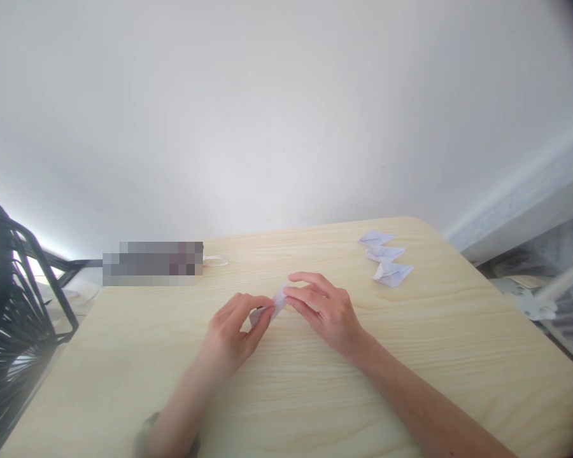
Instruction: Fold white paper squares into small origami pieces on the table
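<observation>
Between my two hands is a small piece of folded white paper (279,301), slanting up to the right above the middle of the table. My left hand (239,327) pinches its lower left part between thumb and fingers. At the upper right end, my right hand (322,308) grips the paper with thumb and index finger, its other fingers loosely bent. Part of the paper is hidden behind my left fingers. Over to the right lie three folded white paper pieces: a far one (375,238), a middle one (386,253) and a near one (393,274).
The pale wooden table (277,394) meets a white wall (277,127) at the back. A blurred-out item (148,264) with a white loop (216,261) lies at the back left. A dark woven chair (14,318) stands left of the table.
</observation>
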{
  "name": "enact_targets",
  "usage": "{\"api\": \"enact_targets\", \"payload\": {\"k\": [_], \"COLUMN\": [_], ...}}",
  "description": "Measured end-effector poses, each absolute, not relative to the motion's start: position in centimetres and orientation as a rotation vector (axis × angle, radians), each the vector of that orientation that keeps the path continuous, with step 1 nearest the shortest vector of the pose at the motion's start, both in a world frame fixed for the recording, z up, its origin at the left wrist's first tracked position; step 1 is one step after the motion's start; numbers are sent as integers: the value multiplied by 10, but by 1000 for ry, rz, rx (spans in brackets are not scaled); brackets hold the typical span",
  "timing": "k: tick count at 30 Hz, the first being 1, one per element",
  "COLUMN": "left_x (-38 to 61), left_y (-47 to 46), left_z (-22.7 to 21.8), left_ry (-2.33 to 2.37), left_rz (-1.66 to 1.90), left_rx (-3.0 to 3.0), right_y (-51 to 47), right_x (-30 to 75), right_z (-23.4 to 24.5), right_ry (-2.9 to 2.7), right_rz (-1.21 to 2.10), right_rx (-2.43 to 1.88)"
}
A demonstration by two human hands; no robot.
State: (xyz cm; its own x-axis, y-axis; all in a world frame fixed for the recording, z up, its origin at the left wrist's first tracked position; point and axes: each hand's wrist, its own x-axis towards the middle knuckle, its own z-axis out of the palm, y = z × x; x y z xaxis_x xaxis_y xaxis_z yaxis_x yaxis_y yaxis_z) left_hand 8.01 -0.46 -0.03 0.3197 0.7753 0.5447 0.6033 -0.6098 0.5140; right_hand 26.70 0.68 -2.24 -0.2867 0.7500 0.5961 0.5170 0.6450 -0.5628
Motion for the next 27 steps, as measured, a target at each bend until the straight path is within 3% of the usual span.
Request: {"api": "enact_targets", "payload": {"k": [20,27], "left_x": [76,76], "left_y": [3,5], "left_z": [-1,-1], "left_ry": [1047,1105], "left_rz": [1111,1190], "left_rx": [2667,2569], "right_y": [9,9], "right_x": [264,264], "right_z": [-21,-26], "right_ry": [-1708,-1700], "right_rz": [940,925], "right_rx": [-1019,-1080]}}
